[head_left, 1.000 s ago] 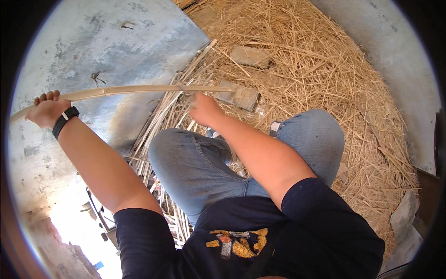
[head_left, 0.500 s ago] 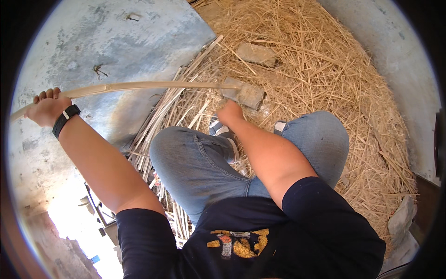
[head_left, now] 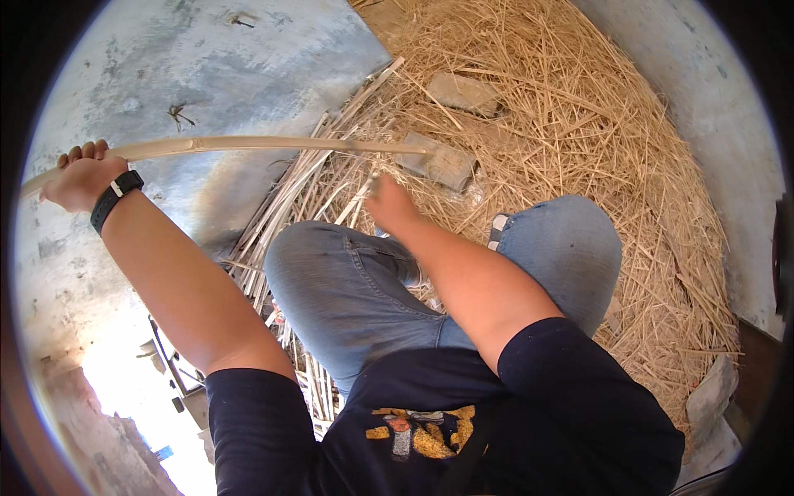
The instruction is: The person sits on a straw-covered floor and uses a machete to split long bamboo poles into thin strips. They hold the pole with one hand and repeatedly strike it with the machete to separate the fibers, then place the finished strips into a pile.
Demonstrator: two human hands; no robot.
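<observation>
My left hand point(head_left: 84, 175), raised at the far left with a dark watch on its wrist, grips one end of a long pale bamboo strip point(head_left: 248, 143). The strip runs to the right in a slight curve, and its other end lies over a grey-brown block point(head_left: 451, 164). Below the strip and left of the block is my right hand point(head_left: 392, 203), closed like a fist. A small dark blur shows at its top; what it holds I cannot make out. The right fist appears apart from the strip.
Straw-like shavings point(head_left: 571, 124) cover the floor ahead and to the right. Long split strips point(head_left: 285, 198) lie piled beside my left knee. A second block point(head_left: 465, 93) sits farther off. Pale walls point(head_left: 240, 62) stand left and right, and a stone point(head_left: 713, 397) lies at lower right.
My right hand has moved left, away from the block. The left hand keeps its hold on the bamboo strip, which has risen slightly in the picture.
</observation>
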